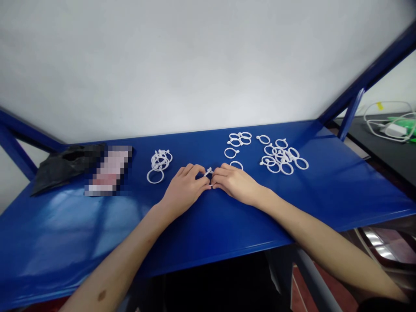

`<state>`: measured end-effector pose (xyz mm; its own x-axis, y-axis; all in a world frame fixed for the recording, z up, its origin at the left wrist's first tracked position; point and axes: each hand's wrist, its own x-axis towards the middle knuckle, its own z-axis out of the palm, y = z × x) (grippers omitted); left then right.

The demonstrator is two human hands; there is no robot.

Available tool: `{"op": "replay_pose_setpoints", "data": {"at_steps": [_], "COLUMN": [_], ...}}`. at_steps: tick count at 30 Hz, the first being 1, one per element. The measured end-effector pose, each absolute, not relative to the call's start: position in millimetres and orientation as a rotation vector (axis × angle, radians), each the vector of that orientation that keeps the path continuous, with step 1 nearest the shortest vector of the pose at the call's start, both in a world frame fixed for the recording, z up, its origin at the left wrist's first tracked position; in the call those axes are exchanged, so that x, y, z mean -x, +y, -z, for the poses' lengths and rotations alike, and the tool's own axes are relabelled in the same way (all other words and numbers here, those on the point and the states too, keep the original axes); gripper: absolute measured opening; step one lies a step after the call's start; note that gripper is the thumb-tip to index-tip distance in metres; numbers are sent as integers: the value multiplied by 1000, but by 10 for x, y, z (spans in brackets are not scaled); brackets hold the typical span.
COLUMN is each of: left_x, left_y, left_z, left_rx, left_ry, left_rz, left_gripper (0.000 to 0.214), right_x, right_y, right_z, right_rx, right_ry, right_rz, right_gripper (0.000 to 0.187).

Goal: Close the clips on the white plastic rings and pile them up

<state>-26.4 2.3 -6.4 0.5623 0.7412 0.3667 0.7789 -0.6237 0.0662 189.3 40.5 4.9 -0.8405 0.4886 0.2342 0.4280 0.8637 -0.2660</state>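
Note:
My left hand (185, 187) and my right hand (234, 183) meet at the middle of the blue shelf (208, 225), fingers pinched together on one small white plastic ring (209, 173) held between them. Most of that ring is hidden by my fingertips. A stack of white rings (159, 164) lies to the left of my left hand. A loose spread of several white rings (282, 156) lies to the right beyond my right hand, with a smaller cluster (238, 139) and single rings (236, 164) just past my right fingers.
A crumpled black plastic bag (66, 167) and a blurred pinkish packet (108, 171) lie at the shelf's left rear. Blue frame struts (352, 108) rise at the right. A white wall stands behind. White cables (386, 123) lie on a dark surface far right.

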Motion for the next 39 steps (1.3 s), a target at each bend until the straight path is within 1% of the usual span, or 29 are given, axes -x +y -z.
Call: {"op": "replay_pose_setpoints", "data": {"at_steps": [3,8,11,13,15,18,20,22,24,27,32,36,39], "left_x": [248,276,302,320,342,374,388,396,398,396,378,352,331], "left_y": [23,24,22,29,46,75,89,95,96,93,74,54,36], "left_z": [57,24,10,19,42,74,76,61,38,5,-23,-19,-11], "left_rx": [2692,2768,2813,2821,2802,2775,2750,2718,2688,2655,2596,2652,2716], "left_ry": [-1251,-1177,-1192,-1241,-1292,-1314,-1306,-1311,-1319,-1321,-1304,-1201,-1185], "left_rz": [561,559,623,682,740,799,814,803,772,759,957,1081,1172], "left_gripper": [22,28,27,25,24,24,25,26,27,25,20,14,11], "right_x": [-1896,-1909,-1920,-1944,-1986,-2058,-2087,-2089,-2069,-2020,-1956,-1949,-1965], "right_y": [393,371,392,443,531,697,791,842,844,767,536,403,376], "right_z": [-71,-100,-89,-74,-52,3,49,83,89,31,-155,-213,-190], "right_rx": [682,622,600,715,917,1180,1289,1332,1298,1128,874,869,817], "right_ry": [-2759,-2656,-2538,-2422,-2314,-2285,-2335,-2375,-2405,-2471,-2573,-2589,-2547], "right_rz": [-291,-402,-448,-396,-255,-31,15,-11,-53,-110,-225,-298,-286], "right_gripper": [26,24,21,24,26,24,23,19,14,16,28,24,23]}}
